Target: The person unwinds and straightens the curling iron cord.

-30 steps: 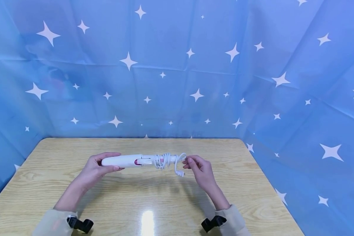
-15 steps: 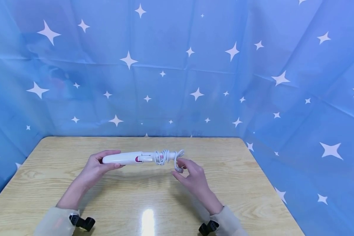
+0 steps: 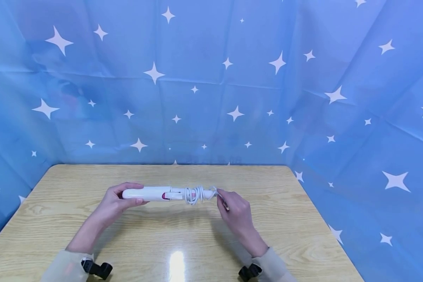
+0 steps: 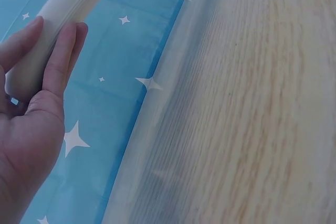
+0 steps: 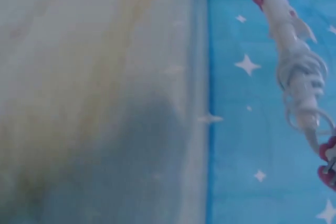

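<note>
A white hair styling iron (image 3: pixel 148 193) with a small pink-red spot is held level above the table. My left hand (image 3: pixel 114 201) grips its thicker end, thumb on the near side and fingers behind. Loops of white cord (image 3: pixel 194 195) are wound round the narrower part. At the right end, my right hand (image 3: pixel 237 211) pinches the plug end of the cord. The right wrist view catches the plug's metal prongs (image 5: pixel 329 166) between the fingertips at the frame edge. In the left wrist view, the iron's smooth body (image 4: pixel 65 9) lies between the left thumb and fingers.
Below the hands is a light wood-grain table (image 3: pixel 285 223), with a bright light reflection near its front. A blue cloth with white stars (image 3: pixel 211 98) hangs behind and along the sides. Black wrist cameras sit at both sleeves.
My right hand came in from the right to the hanging plug, and its fingers closed on it. The short free cord end is now drawn toward that hand. The left hand keeps its grip.
</note>
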Demonstrator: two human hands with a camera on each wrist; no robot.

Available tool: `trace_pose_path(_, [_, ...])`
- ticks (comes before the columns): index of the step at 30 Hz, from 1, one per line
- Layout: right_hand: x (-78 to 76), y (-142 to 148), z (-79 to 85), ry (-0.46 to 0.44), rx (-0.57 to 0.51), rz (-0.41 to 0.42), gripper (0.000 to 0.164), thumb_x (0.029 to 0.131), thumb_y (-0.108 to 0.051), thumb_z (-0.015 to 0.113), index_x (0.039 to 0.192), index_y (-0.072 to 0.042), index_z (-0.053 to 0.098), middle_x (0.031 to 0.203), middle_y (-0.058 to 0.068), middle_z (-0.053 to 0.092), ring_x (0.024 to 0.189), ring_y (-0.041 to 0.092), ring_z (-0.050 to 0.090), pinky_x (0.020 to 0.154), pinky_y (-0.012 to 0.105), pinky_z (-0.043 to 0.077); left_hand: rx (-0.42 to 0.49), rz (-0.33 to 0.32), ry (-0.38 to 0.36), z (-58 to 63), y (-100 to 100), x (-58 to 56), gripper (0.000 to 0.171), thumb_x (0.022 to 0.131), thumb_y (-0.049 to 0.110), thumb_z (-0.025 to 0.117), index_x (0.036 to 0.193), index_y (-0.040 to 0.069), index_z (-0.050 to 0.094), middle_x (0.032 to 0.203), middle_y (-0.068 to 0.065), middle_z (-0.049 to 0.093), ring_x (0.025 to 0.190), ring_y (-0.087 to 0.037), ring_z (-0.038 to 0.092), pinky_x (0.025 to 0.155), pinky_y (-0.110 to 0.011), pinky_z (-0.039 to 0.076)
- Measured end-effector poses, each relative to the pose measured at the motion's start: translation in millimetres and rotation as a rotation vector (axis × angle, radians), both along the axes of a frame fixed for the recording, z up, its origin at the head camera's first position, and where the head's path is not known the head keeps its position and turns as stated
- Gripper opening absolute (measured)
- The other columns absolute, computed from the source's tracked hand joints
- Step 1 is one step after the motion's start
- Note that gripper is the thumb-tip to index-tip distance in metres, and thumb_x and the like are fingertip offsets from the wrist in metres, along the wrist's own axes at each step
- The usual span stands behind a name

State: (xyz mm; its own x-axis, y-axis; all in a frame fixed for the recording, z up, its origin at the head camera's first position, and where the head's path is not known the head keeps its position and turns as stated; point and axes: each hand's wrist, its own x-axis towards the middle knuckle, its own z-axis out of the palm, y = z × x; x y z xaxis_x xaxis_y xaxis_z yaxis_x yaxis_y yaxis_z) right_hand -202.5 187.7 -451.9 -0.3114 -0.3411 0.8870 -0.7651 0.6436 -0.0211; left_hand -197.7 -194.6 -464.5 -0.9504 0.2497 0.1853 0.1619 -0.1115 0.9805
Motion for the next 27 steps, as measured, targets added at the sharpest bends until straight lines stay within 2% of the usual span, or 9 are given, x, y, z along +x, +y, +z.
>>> trace_pose_path(2, [-2.8,5,4.1,0.012,-0.014,0.003,0.02,0.103,-0.009,0.057,0.101,0.002,0.074,0.081,0.008,0.072,0.062,0.017,0.065,0.05,0.025,0.056,0.039,-0.021,0.007,0.0,-1,0.6,0.038,0.09,-0.01,0.071,0.127,-0.005,0.066,0.122,-0.012,0.057,0.101,-0.025,0.071,0.088,-0.035,0.062])
trace_pose_path(5, [-7.2,13,9.9,-0.008,-0.033,-0.013,0.018,0.102,-0.007,0.059,0.1,0.003,0.074,0.086,0.011,0.073,0.068,0.022,0.068,0.054,0.031,0.059,0.118,-0.054,0.007,0.6,-2,1.3,0.038,0.09,-0.015,0.068,0.126,-0.002,0.068,0.122,-0.013,0.055,0.102,-0.026,0.071,0.09,-0.037,0.061])
trace_pose_path(8, [-11.0,23,14.9,-0.056,-0.027,-0.04,0.009,0.095,0.004,0.067,0.101,0.004,0.074,0.087,0.013,0.072,0.071,0.025,0.068,0.056,0.036,0.059,0.206,-0.077,-0.011,1.4,-3,0.5,0.041,0.091,-0.018,0.064,0.126,0.003,0.07,0.125,-0.013,0.051,0.104,-0.027,0.071,0.092,-0.037,0.06])
trace_pose_path(11, [-11.9,32,17.6,-0.131,0.017,-0.06,0.016,0.086,0.01,0.076,0.1,0.003,0.074,0.085,0.011,0.072,0.068,0.021,0.066,0.053,0.033,0.057,0.251,-0.078,-0.011,2.2,-5,-1.2,0.043,0.092,-0.019,0.062,0.125,0.006,0.071,0.126,-0.011,0.051,0.103,-0.027,0.072,0.093,-0.036,0.059])
trace_pose_path(14, [-10.6,38,16.7,-0.187,0.075,-0.081,0.021,0.08,0.008,0.083,0.098,0.0,0.075,0.082,0.008,0.072,0.062,0.016,0.064,0.05,0.029,0.055,0.214,-0.051,0.004,4.6,-7,-2.5,0.041,0.091,-0.018,0.064,0.125,0.005,0.071,0.124,-0.01,0.053,0.1,-0.026,0.073,0.091,-0.034,0.06])
trace_pose_path(19, [-5.8,42,13.3,-0.259,0.11,-0.122,0.019,0.079,0.003,0.086,0.094,-0.003,0.076,0.077,0.003,0.07,0.057,0.01,0.059,0.047,0.024,0.051,0.1,0.007,0.002,10.5,-13,-3.6,0.039,0.091,-0.013,0.069,0.128,0.001,0.068,0.123,-0.01,0.053,0.099,-0.022,0.073,0.088,-0.029,0.061])
trace_pose_path(23, [-0.3,44,13.0,-0.354,0.12,-0.121,0.017,0.08,0.002,0.085,0.093,-0.004,0.076,0.075,-0.001,0.068,0.058,0.006,0.055,0.048,0.021,0.047,0.127,0.004,-0.024,11.9,-13,-5.1,0.042,0.091,-0.013,0.069,0.131,-0.002,0.065,0.127,-0.01,0.05,0.103,-0.022,0.071,0.091,-0.031,0.06])
trace_pose_path(27, [6.4,44,14.8,-0.488,0.141,-0.048,0.013,0.083,0.001,0.082,0.093,-0.005,0.076,0.075,-0.006,0.067,0.062,0.002,0.057,0.051,0.019,0.049,0.154,0.008,-0.034,10.3,-13,-5.5,0.042,0.091,-0.015,0.068,0.131,-0.002,0.066,0.128,-0.01,0.05,0.104,-0.023,0.071,0.092,-0.031,0.059])
